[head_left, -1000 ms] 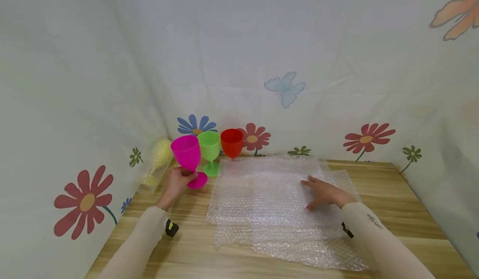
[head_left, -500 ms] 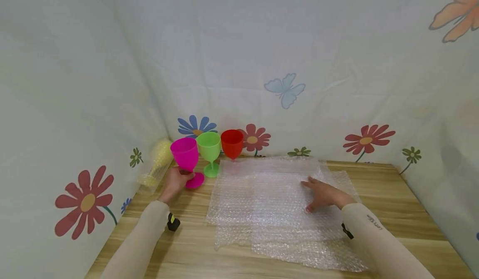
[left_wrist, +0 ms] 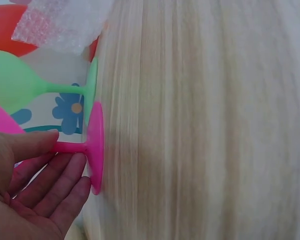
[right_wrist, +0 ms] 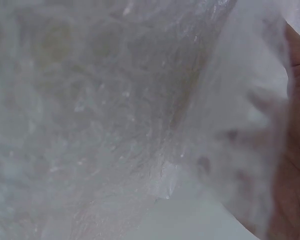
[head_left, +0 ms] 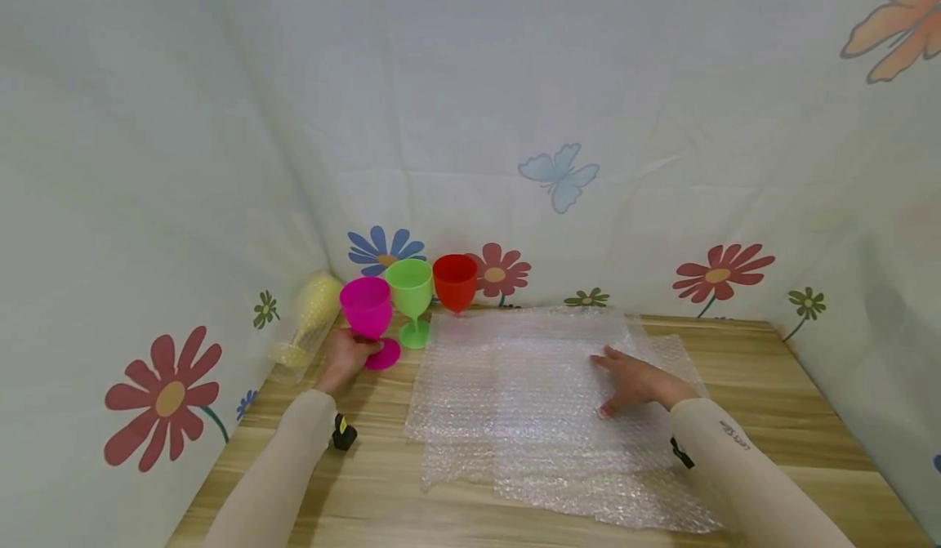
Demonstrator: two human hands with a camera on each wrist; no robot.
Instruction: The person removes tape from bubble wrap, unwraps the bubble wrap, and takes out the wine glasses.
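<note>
My left hand [head_left: 347, 360] pinches the stem of a magenta plastic goblet [head_left: 367, 307] between thumb and fingers. The goblet stands upright, its round foot [left_wrist: 96, 145] right at the wooden tabletop in the left wrist view. Just behind it is a light green goblet [head_left: 410, 287], with a red goblet [head_left: 456, 282] to the right of that. My right hand [head_left: 635, 380] lies spread over layered sheets of clear bubble wrap [head_left: 507, 401]. Up close in the right wrist view, a cloudy flap of the wrap [right_wrist: 230, 115] covers part of that hand's fingers.
A yellow goblet [head_left: 316, 311] rolled in bubble wrap leans at the left back corner, beside the curtain. White flowered curtain [head_left: 470, 123] encloses the wooden table [head_left: 779, 417] at the back and both sides.
My left hand has brought the magenta goblet from a leftward tilt to upright, its bowl lowering slightly. The right hand and the bubble wrap have stayed in place.
</note>
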